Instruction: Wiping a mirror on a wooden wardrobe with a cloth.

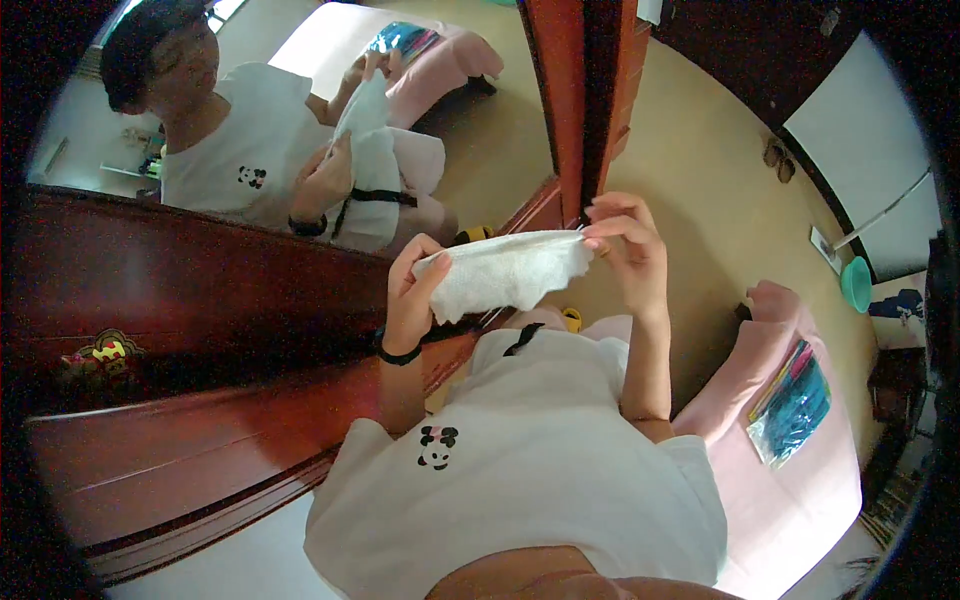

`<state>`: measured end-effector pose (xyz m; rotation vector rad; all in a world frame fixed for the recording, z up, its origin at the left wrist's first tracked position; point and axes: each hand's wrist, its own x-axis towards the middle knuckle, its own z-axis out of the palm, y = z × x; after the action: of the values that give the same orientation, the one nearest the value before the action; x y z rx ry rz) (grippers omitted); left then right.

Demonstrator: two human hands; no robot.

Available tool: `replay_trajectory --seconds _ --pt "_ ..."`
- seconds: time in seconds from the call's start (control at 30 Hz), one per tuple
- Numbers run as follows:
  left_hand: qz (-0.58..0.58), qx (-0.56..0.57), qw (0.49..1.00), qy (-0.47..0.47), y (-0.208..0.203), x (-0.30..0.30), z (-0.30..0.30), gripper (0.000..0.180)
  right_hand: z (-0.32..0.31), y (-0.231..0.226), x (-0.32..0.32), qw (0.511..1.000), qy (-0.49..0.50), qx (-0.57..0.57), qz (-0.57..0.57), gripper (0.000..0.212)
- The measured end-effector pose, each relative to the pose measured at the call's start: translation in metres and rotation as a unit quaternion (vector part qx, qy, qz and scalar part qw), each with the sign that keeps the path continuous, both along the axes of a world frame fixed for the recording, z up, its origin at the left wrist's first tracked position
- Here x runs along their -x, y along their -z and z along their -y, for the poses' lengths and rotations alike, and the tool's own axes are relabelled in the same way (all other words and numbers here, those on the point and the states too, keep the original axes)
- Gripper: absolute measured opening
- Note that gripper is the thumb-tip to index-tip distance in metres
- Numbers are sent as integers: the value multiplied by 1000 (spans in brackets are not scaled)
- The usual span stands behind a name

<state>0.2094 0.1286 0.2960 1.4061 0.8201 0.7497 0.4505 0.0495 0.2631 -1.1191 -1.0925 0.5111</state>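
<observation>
A white cloth [510, 270] with a wavy lower edge is stretched between my two hands, in front of my waist. My left hand [412, 295], with a black band at the wrist, grips its left end with the thumb on top. At the cloth's right corner, my right hand [632, 250] pinches the edge between thumb and fingertip while its other fingers are raised. The upper edge runs nearly straight from hand to hand, and the lower part hangs loose. A mirror [490, 100] at the upper left reflects both hands and the cloth.
Dark red wooden furniture [220, 270] holds the mirror close on my left. To the right stands a bed with a pink cover [765, 540], and plastic-wrapped blue packets [795, 405] lie on it. Farther off are a flat mop [826, 248], a green basin [856, 284] and brown slippers [778, 160].
</observation>
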Motion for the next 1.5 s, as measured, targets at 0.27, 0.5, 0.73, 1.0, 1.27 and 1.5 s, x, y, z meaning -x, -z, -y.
replay_trajectory --seconds 0.27,0.5,0.73,1.0,1.27,1.5 --pt "118 17 993 25 -17 3 1 13 -4 29 7 932 -222 155 -241 49" --pt "101 17 992 74 -20 6 2 12 -18 30 24 951 -208 125 -194 46" --pt "96 -20 988 116 -25 4 2 13 -11 37 18 903 -262 143 -308 36" --pt "34 -63 987 141 -19 9 -1 8 6 21 13 936 -87 -21 -341 34" --pt "196 177 905 332 26 1 -14 19 -6 -23 20 970 -60 -78 -220 23" --pt "80 176 929 316 4 -34 7 44 -13 -47 22 988 -93 -71 102 27"
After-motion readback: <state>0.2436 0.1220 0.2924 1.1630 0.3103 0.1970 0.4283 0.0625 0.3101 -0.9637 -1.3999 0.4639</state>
